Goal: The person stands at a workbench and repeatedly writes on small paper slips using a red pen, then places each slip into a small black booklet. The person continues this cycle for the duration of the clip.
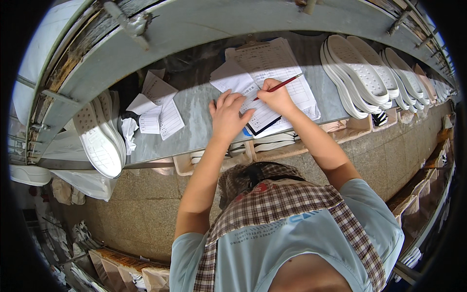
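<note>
My right hand [276,99] grips a dark red pen [288,82], its tip down at a white printed slip [261,116]. Fingers spread, my left hand [227,115] lies flat at the slip's left side. Beneath and beyond the slip, a clipboard [251,44] carries several printed forms [277,57], with handwriting on some. One folded white sheet [230,74] rests over their left part. A black flat edge [265,126] shows under the slip; what it belongs to is mostly hidden.
Loose printed slips [165,113] lie left on the grey tabletop [193,100]. White shoe soles [99,138] stand at the left end, and more stacked soles [357,75] fill the right. Bins with soles [275,141] sit below the front edge. A grey metal beam [204,22] spans the far side.
</note>
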### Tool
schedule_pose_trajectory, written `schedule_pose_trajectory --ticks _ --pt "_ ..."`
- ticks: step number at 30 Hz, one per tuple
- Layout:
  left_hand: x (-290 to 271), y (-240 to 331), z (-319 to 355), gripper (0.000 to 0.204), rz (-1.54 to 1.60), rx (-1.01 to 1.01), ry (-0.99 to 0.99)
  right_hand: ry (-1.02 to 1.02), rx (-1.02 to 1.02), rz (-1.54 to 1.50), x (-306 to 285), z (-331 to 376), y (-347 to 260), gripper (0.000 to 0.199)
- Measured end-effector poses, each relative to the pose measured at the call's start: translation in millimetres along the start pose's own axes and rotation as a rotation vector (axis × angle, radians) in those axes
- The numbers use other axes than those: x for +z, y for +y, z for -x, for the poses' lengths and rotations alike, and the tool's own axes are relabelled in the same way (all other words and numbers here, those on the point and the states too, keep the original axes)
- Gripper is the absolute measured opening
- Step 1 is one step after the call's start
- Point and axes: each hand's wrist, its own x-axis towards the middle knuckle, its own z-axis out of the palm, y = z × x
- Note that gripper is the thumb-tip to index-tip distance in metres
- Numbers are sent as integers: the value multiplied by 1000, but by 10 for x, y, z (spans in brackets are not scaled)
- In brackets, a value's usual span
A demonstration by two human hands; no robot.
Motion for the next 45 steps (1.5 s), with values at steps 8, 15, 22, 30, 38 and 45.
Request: schedule_pose_trajectory --ticks 8,15,22,30,38,45 --pt "19 -15 15 41 15 3 7 57 -41 12 14 11 53 22" --pt "16 -17 5 40 15 14 13 47 -39 42 -19 8 72 22" --pt "6 -8 9 40 26 12 6 72 -39 34 -22 1 5 21" --pt "2 -8 2 41 29 4 -7 -13 1 -60 -51 100 -14 21" --pt "1 -1 14 40 21 8 -5 25 -37 22 -43 143 15 23" --pt "1 -5 5 41 12 10 6 53 -19 -28 -44 127 28 22"
